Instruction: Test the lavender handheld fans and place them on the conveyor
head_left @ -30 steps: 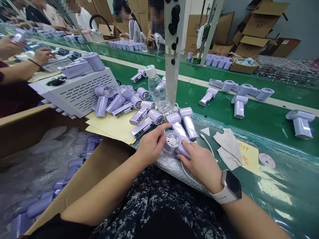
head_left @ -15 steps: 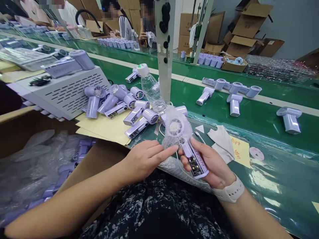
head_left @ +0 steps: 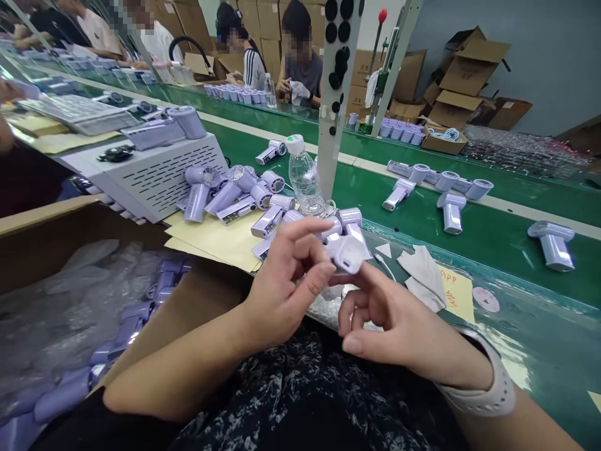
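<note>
A lilac handheld fan is held up in front of me, turned so that one end with a small dark slot faces the camera; most of its body is hidden. My left hand pinches it between thumb and fingers from the left. My right hand is on its other side, fingers loosely bent with the index finger against the fan, thumb apart. Clear plastic shows below the hands. Just behind lie several more lilac fans in a heap, partly on yellow paper.
A clear bottle stands by a metal post. A vented grey box is at left, above a carton of bagged fans. Grey cloth lies at right. More fans rest on the green belt; co-workers sit beyond it.
The fan has been tipped so its end faces me. My left hand has gone from pointing at it to pinching it; my right hand's grip around the handle has loosened. The view has shifted slightly.
</note>
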A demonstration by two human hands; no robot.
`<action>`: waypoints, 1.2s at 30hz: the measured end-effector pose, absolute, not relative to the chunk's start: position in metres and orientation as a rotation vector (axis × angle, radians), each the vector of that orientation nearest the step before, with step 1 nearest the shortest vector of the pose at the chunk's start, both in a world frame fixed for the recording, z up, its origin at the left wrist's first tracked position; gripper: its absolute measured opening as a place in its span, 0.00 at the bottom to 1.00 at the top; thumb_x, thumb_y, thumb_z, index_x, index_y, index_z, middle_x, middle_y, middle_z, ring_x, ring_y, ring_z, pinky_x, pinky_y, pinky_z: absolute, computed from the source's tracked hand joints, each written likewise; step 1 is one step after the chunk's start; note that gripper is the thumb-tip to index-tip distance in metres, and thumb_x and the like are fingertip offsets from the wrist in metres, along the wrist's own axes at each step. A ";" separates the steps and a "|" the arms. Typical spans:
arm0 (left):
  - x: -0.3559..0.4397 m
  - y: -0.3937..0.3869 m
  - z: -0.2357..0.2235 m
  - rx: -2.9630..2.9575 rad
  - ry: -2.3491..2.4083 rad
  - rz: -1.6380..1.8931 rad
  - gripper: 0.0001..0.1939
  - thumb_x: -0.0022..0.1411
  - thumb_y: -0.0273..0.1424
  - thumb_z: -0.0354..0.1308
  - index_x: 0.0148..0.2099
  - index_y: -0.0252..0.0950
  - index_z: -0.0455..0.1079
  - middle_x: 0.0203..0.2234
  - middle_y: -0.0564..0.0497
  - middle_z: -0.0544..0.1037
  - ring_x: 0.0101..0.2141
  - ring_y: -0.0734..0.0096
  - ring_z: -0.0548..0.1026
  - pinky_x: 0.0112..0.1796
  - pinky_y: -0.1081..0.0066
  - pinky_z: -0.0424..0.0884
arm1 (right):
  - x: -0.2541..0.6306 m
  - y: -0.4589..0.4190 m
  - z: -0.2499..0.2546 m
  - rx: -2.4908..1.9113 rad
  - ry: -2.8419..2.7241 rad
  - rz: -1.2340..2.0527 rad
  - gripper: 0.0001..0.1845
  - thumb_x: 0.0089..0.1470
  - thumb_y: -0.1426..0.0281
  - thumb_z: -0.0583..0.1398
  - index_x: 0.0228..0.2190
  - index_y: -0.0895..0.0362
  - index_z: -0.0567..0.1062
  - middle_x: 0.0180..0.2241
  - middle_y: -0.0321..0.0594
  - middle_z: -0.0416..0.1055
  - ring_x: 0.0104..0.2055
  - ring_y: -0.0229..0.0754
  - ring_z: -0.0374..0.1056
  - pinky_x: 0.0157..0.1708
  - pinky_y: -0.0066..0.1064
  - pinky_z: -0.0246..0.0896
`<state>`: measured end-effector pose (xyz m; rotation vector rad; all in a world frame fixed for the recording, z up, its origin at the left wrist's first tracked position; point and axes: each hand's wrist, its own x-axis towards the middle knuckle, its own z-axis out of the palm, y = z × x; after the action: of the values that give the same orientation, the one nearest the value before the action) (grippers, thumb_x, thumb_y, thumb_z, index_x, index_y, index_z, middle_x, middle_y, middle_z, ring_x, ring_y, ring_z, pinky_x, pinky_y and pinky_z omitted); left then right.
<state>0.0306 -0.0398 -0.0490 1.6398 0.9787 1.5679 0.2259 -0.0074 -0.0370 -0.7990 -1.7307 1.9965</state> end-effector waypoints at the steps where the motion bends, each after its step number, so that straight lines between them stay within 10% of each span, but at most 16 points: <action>1: 0.029 -0.038 -0.046 1.555 0.973 1.558 0.17 0.73 0.34 0.60 0.61 0.47 0.63 0.29 0.57 0.69 0.25 0.76 0.69 0.24 0.77 0.69 | 0.222 -0.008 -0.041 -0.875 -1.851 1.826 0.37 0.52 0.68 0.72 0.60 0.54 0.67 0.50 0.47 0.74 0.33 0.39 0.70 0.30 0.32 0.69; 10: -0.002 -0.029 -0.038 1.362 1.096 1.771 0.18 0.67 0.40 0.66 0.55 0.45 0.67 0.25 0.58 0.65 0.21 0.77 0.63 0.21 0.75 0.63 | 0.203 -0.006 -0.038 -0.719 -2.119 0.585 0.10 0.65 0.79 0.58 0.41 0.54 0.76 0.36 0.40 0.76 0.37 0.42 0.72 0.38 0.33 0.69; 20: -0.027 -0.033 -0.050 1.472 1.162 1.725 0.11 0.69 0.42 0.64 0.45 0.41 0.78 0.33 0.51 0.77 0.30 0.71 0.72 0.32 0.70 0.71 | 0.206 0.020 -0.010 -0.613 -2.569 0.389 0.12 0.69 0.69 0.57 0.31 0.51 0.64 0.22 0.30 0.66 0.19 0.36 0.56 0.20 0.30 0.45; 24: -0.037 -0.035 -0.044 1.480 1.113 1.568 0.11 0.66 0.42 0.67 0.43 0.40 0.81 0.33 0.49 0.79 0.30 0.70 0.74 0.33 0.71 0.73 | 0.199 0.018 -0.008 -0.424 -2.537 0.428 0.11 0.68 0.77 0.57 0.32 0.53 0.67 0.28 0.33 0.70 0.27 0.37 0.64 0.26 0.29 0.54; 32: -0.030 -0.044 -0.083 1.356 0.848 1.355 0.50 0.45 0.68 0.68 0.64 0.45 0.71 0.59 0.40 0.75 0.58 0.46 0.76 0.52 0.52 0.78 | 0.163 0.003 -0.020 -0.235 -2.343 0.609 0.10 0.68 0.80 0.57 0.38 0.56 0.74 0.36 0.41 0.75 0.40 0.42 0.71 0.40 0.32 0.67; 36: -0.033 -0.087 -0.096 1.389 1.071 1.106 0.25 0.59 0.47 0.70 0.54 0.42 0.74 0.48 0.43 0.80 0.43 0.57 0.82 0.38 0.63 0.80 | 0.142 -0.009 -0.041 -0.201 -2.354 0.729 0.12 0.68 0.82 0.54 0.35 0.58 0.74 0.35 0.43 0.73 0.38 0.42 0.70 0.38 0.33 0.69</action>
<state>-0.0331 -0.0875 -0.0956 1.3891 1.0715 1.1059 0.1417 -0.0091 -0.0412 -0.2014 -2.3541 0.7288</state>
